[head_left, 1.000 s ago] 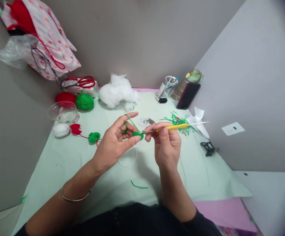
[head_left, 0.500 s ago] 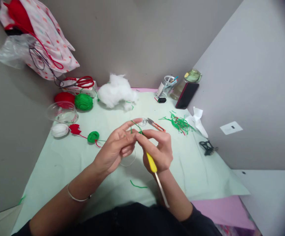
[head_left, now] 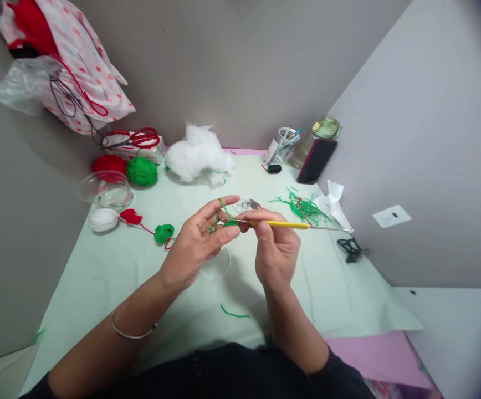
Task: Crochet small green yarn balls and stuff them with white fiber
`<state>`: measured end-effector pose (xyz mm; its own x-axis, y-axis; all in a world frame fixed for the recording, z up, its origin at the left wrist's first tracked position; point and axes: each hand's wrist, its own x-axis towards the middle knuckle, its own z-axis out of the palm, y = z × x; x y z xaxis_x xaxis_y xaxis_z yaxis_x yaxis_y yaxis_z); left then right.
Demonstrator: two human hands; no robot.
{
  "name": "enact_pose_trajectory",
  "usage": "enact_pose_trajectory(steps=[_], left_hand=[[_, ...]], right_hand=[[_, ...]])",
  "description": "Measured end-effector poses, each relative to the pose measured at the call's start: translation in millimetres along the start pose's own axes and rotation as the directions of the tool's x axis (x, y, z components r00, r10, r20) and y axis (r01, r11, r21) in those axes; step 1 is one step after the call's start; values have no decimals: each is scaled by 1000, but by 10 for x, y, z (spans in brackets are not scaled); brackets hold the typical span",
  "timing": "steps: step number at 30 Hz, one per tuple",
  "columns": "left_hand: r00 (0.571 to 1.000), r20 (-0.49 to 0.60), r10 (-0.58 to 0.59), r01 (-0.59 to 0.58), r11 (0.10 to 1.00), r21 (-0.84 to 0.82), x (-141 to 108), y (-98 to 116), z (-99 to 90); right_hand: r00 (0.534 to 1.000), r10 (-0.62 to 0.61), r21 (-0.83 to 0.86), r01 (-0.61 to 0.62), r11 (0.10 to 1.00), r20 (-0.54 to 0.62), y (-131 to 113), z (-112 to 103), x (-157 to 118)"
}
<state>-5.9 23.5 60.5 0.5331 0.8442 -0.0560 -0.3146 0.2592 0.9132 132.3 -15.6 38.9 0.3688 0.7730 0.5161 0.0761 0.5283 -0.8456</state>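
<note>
My left hand (head_left: 196, 244) pinches a small green crocheted piece (head_left: 231, 222), with green yarn looped over its raised index finger. In my right hand (head_left: 277, 249) is a crochet hook with a yellow grip (head_left: 286, 224), held level; its thin tip reaches the green piece and its white rear end points right. Left of my hands lies a small green yarn bundle (head_left: 164, 233), beside a red piece (head_left: 131, 216) and a white yarn ball (head_left: 103, 220). Orange-handled snips (head_left: 256, 204) are partly hidden behind my right hand.
White stuffing (head_left: 196, 155) lies at the back, with a green yarn ball (head_left: 142, 171) and red scissors (head_left: 144, 138) to its left. Green yarn scraps (head_left: 305, 209), a phone (head_left: 317, 161), a bottle (head_left: 327, 127) and a black claw clip (head_left: 351, 250) are at right.
The hook has swung from pointing down toward me to lying level, pointing right. My right hand has turned with it. The small green yarn bundle and the red piece have shifted slightly right.
</note>
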Motion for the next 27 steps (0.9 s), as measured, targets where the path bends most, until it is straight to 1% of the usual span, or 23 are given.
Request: enact_pose_trajectory(steps=[3, 8, 14, 17, 20, 23, 25, 27], left_hand=[[1000, -18, 5, -4, 999, 33, -4, 2, -4], [1000, -5, 2, -1, 1000, 30, -12, 15, -19], [1000, 2, -8, 8, 1000, -15, -14, 27, -12], [997, 24, -74, 76, 992, -97, -18, 54, -16], [980, 113, -164, 185, 958, -217, -9, 81, -34], [961, 197, -192, 246, 919, -308, 10, 87, -53], [964, 202, -175, 233, 921, -312, 16, 76, -54], [979, 153, -134, 169, 954, -249, 9, 53, -43]], right_hand=[[999, 45, 67, -45, 997, -8, 16, -17, -2], [987, 157, 188, -159, 969, 26, 34, -46, 6], [981, 191, 249, -192, 949, 29, 11, -31, 28], [978, 208, 287, -202, 936, 9, -7, -30, 56], [966, 259, 353, -241, 904, -3, -18, -60, 99], [939, 345, 415, -317, 853, 8, -21, -99, 143], [924, 381, 423, -359, 832, 34, -22, -108, 151], [933, 354, 396, -351, 849, 67, -22, -96, 133]])
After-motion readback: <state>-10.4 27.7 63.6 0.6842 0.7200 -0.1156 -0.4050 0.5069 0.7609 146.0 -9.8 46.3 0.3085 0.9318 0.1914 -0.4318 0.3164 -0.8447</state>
